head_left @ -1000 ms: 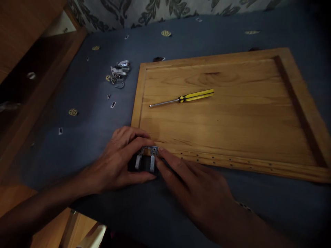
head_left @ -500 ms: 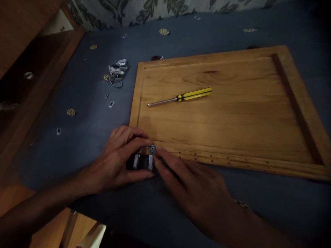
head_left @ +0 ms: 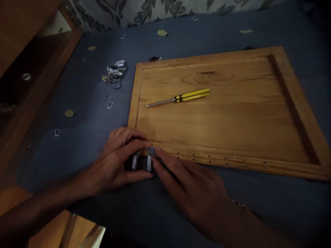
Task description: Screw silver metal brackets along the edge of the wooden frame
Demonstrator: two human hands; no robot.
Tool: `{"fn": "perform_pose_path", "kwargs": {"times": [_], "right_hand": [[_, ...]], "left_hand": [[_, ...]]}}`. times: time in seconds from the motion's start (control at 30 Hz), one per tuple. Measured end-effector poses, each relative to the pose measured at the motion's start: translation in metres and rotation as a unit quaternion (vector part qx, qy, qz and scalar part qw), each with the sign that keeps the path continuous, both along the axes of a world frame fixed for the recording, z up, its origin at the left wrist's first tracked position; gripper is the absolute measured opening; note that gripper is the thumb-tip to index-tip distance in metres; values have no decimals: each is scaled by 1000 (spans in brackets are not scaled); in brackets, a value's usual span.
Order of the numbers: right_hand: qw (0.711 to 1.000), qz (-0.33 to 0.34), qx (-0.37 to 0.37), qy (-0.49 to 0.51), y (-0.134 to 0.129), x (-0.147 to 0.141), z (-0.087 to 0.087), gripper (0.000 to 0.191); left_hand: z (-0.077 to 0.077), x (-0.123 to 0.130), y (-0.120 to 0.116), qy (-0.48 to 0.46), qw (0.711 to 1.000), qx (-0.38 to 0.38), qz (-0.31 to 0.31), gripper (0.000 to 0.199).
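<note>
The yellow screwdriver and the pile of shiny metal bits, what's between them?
Between the screwdriver and metal bits, the head view shows just the wooden board's left edge, then bare blue surface.

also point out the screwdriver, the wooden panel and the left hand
screwdriver (head_left: pixel 191 95): head view, on its yellow handle
wooden panel (head_left: pixel 232 127): head view, on its bare flat middle
left hand (head_left: pixel 115 162): head view, on the back of the hand

Dim light, dark corners, slight blur

Left hand curls, thumb spread; right hand reaches in, fingers extended
</note>
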State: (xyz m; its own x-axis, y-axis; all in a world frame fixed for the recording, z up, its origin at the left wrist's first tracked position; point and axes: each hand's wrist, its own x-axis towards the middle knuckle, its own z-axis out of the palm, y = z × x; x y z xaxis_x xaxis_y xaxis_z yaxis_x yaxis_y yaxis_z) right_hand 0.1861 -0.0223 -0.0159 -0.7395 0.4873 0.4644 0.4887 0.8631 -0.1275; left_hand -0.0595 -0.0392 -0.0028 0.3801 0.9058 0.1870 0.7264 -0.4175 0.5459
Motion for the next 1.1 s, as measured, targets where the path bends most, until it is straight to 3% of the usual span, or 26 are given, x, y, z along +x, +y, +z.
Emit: {"fn": "perform_pose_path", "kwargs": {"times": [0.17,0.33,0.67,0.83,1.0,1.1], "right_hand": [[999,19,-8,-34,1,4,3,40],[1000,12,1,-21,0,2,4,47],[999,31,-13,-32,0,4,1,40],[1000,-2,-17,24,-1,4,-1,49],[999,42,-29,-11,2,7,1,39],[999,20,-24,12,-2,6,-4,38]], "left_hand": [[-1,1,0,-8,1000,-2,11,43],[0,1,0,-8,1000,-2,6,41],[0,1,0,-10,1000,3,10,40],[3,1,0,-5,1000,-3,8,40],[3,1,1,-1,1000,-7,10,38],[3,1,1,-4,1000,-5,12,37]]}}
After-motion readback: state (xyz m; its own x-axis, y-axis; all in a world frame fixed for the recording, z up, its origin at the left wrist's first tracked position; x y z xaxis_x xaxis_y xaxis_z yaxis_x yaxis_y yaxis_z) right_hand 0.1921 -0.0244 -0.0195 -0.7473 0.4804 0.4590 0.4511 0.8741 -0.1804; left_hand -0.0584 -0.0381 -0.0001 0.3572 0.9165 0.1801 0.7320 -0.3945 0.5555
